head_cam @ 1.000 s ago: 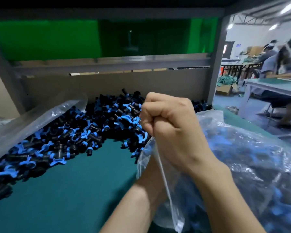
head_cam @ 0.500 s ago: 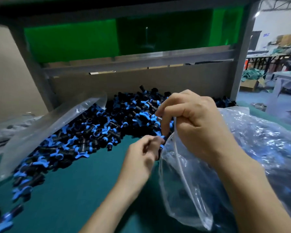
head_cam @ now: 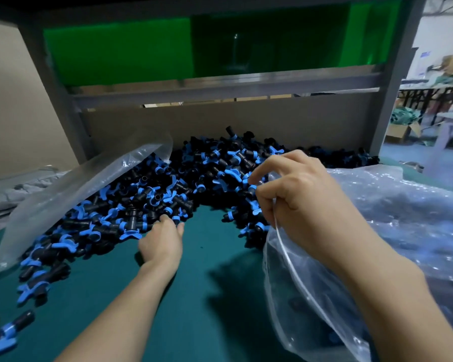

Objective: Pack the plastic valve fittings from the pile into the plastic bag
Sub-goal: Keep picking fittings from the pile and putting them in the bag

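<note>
Dim, cool light under the shelf (head_cam: pixel 220 86); the hall (head_cam: pixel 439 71) at far right is much brighter, near blown out. Soft shadows beside the plastic bag (head_cam: pixel 306 304) and left hand (head_cam: pixel 162 241) fall on the teal mat (head_cam: pixel 102 288), speckled glare on the crinkled plastic (head_cam: pixel 398 205) at right. Fisheye bend at the frame edges, bottom-left corner blurred.

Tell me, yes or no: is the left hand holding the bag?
No, the left hand touches the pile; the right hand grips the bag by its rim.
</note>
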{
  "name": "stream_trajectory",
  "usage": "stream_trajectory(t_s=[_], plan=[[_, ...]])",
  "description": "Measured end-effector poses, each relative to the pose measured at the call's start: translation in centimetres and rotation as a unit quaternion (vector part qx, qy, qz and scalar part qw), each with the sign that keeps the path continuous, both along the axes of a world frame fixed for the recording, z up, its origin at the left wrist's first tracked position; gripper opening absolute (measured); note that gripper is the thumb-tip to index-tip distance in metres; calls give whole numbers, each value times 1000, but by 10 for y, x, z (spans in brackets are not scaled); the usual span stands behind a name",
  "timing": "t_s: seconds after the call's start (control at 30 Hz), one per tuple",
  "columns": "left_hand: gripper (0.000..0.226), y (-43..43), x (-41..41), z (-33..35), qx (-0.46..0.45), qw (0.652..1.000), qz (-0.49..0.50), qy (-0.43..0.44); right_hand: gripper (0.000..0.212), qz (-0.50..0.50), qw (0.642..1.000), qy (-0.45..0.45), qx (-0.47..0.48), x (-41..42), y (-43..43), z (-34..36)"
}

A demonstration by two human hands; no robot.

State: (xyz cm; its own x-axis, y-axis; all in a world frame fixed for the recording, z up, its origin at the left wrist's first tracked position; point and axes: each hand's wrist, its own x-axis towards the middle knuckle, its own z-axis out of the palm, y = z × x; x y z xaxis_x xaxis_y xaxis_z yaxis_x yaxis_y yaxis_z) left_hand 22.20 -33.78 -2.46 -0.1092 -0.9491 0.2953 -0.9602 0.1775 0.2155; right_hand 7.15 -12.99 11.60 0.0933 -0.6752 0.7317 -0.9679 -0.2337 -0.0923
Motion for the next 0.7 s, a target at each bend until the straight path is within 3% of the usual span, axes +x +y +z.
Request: stream_trajectory(t_s=[0.13,0.3,0.4,0.53,0.6,0.7], plan=[[28,1,1,-3,-14,999,11,38,35,-6,1000,-12,26,-6,-3,-5],[19,31,16,-7,-27,973,-26,228,34,-20,998,-18,57,-5,-2,-6],[20,53,28,-9,-10,936,-50,348,34,-26,997,-27,61,-4,-1,-5],[34,82,27,-11,26,847,-77,525,36,-31,996,-25,84,-6,-1,-6],[38,90,24,-9,41,817,-91,567,45,-31,995,-22,91,-8,-2,-7],[41,94,25,-4,55,806,-104,580,50,-36,994,-12,102,-7,-2,-8]])
